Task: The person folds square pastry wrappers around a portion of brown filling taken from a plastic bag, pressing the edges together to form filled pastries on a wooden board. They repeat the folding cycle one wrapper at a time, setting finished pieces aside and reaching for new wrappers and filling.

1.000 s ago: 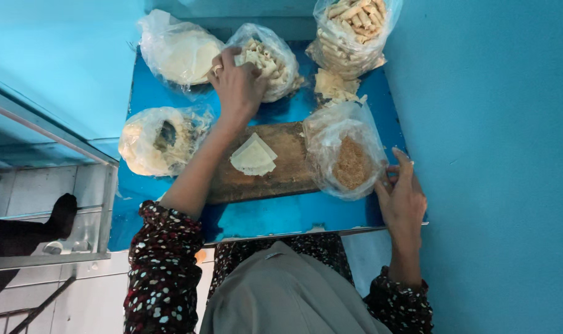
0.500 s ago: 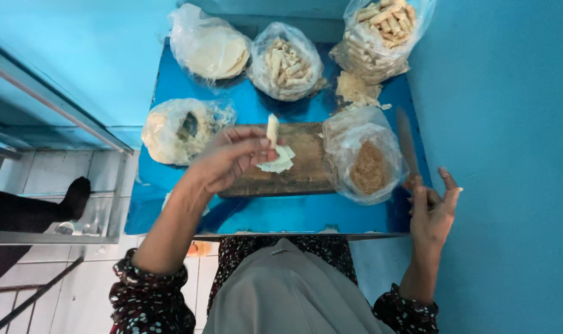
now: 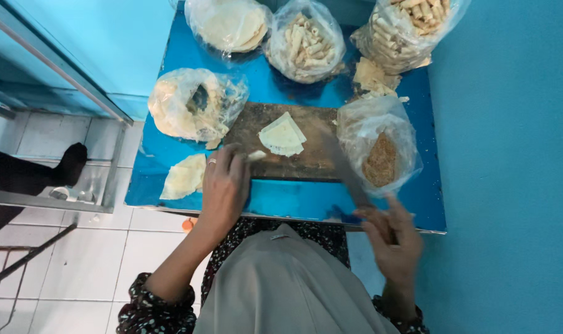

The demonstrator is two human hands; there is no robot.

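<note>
A blue worktop (image 3: 294, 201) fills mid-frame. The left hand (image 3: 224, 185) presses flat on the wooden board (image 3: 275, 158), its grip holding nothing; the right hand (image 3: 389, 238) grips a blurred knife (image 3: 346, 170). Cutting the wrappers (image 3: 282, 135) seems underway. Five bags sit around.

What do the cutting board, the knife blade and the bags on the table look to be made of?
The cutting board looks like dark, worn wood: matte, stained brown, faint grain. The knife in the right hand seems metal, dull grey, though motion blur leaves it uncertain. The bags are thin clear plastic, crinkled and glossy, contents showing through. The table top looks like shiny blue sheet.
</note>
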